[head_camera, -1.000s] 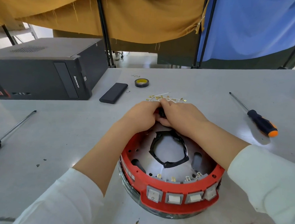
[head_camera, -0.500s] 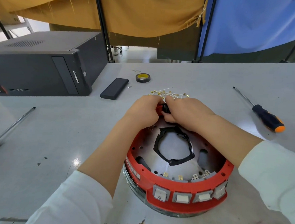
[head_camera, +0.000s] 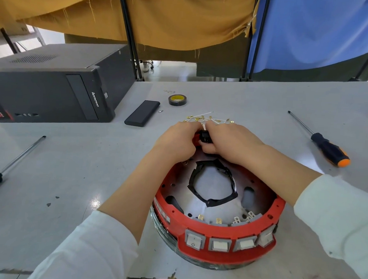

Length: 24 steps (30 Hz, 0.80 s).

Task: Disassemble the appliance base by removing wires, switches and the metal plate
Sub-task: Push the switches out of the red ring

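The round red appliance base point(head_camera: 198, 224) lies near the table's front edge, open side up. Inside it sits a metal plate point(head_camera: 214, 182) with a black-edged centre hole. Several white rocker switches point(head_camera: 219, 244) line its front wall. At the far rim, my left hand point(head_camera: 176, 140) and my right hand point(head_camera: 231, 140) meet with curled fingers around a small black part point(head_camera: 204, 136) set in the red rim. A bundle of white wires with brass terminals point(head_camera: 207, 119) lies on the table just beyond my fingers.
An orange-and-black screwdriver point(head_camera: 326, 146) lies to the right. Another screwdriver point(head_camera: 11, 163) lies at the left. A black computer case point(head_camera: 54, 91), a black flat box point(head_camera: 142, 113) and a roll of tape point(head_camera: 177, 100) stand at the back.
Both hands stay clasped at the far rim of the base. The camera view has shifted slightly, otherwise nothing has visibly moved.
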### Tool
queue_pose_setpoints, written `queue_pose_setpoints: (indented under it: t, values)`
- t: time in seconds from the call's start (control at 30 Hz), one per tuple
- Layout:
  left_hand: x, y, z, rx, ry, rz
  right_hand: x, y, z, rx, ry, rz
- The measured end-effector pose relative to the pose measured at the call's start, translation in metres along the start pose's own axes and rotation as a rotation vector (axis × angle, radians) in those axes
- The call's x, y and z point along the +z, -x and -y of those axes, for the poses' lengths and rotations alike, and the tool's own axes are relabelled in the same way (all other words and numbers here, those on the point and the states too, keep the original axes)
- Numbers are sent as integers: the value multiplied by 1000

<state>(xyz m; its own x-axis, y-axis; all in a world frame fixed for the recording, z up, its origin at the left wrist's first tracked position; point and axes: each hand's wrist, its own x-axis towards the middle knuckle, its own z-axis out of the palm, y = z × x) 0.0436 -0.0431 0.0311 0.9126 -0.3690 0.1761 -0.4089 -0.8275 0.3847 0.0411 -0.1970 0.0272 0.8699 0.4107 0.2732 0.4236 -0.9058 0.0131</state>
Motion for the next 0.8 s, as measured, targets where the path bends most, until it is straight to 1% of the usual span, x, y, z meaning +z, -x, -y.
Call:
queue_pose_setpoints:
  t: [0.07, 0.13, 0.2, 0.3, 0.4, 0.53, 0.63, 0.8]
  values:
    - [0, 2, -3, 11, -18, 27, -4, -1, -5, 7, -68, 88]
    - [3, 5, -7, 75, -122, 36, -9, 0, -15, 57, -118, 196]
    - [6, 8, -8, 163, -247, -13, -12, 4, -25, 125, -145, 244]
    - [9, 10, -9, 254, -359, -62, -6, 13, -30, 134, -109, 209]
    - [11, 2, -16, 243, -490, -68, -4, 13, -26, 107, -57, 168]
    - [13, -9, -22, 230, -696, -24, -6, 8, -26, 128, -43, 248]
    - [17, -11, -19, 201, -737, -24, -6, 7, -25, 149, -46, 272]
    - [22, -12, -16, 222, -746, -62, -3, 12, -26, 159, -39, 190]
